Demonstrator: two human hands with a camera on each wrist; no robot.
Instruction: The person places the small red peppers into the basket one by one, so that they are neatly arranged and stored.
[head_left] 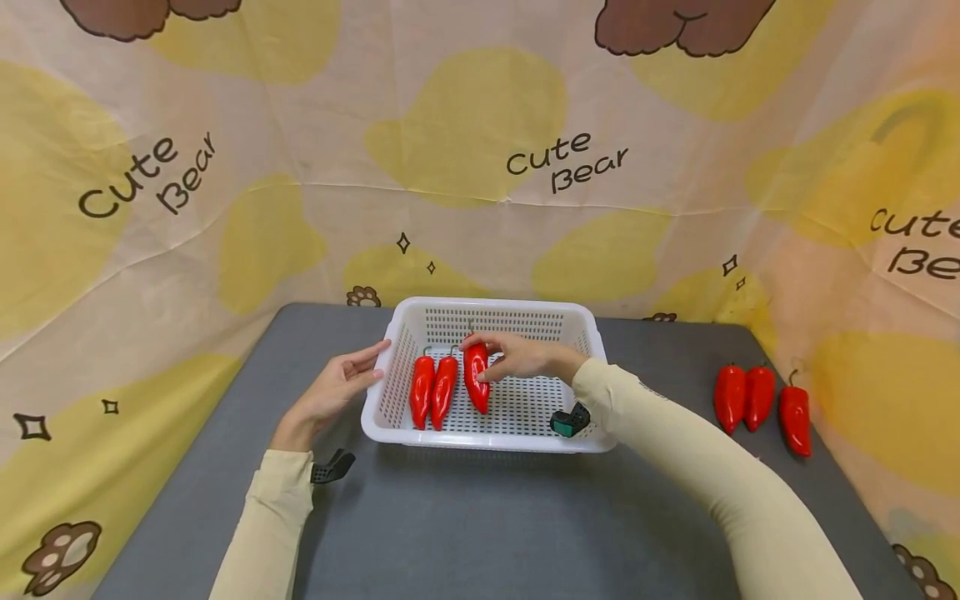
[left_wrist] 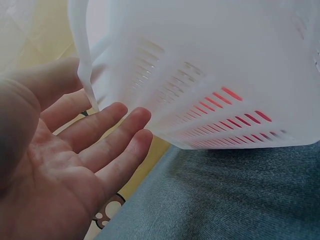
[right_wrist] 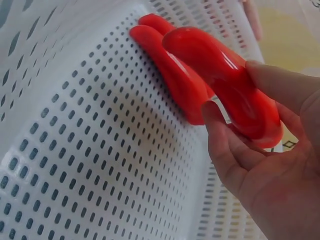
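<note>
My right hand (head_left: 517,354) pinches a red pepper (right_wrist: 215,70) between thumb and fingers, over the white perforated basket (head_left: 487,443). In the right wrist view the held pepper is tilted and overlaps the others behind it. Two more red peppers, one at the left (head_left: 422,390) and one beside it (head_left: 445,388), lie side by side inside, stems toward the far wall. My left hand (left_wrist: 65,170) is at the basket's left end, its fingers extended and fingertips right at the rim. Red shows through the slots of the basket wall in the left wrist view.
Three more red peppers, the left one (head_left: 730,398), the middle one (head_left: 760,397) and the right one (head_left: 795,418), lie near the right edge of the grey table (head_left: 480,525). A printed cloth (head_left: 465,125) hangs behind and along both sides.
</note>
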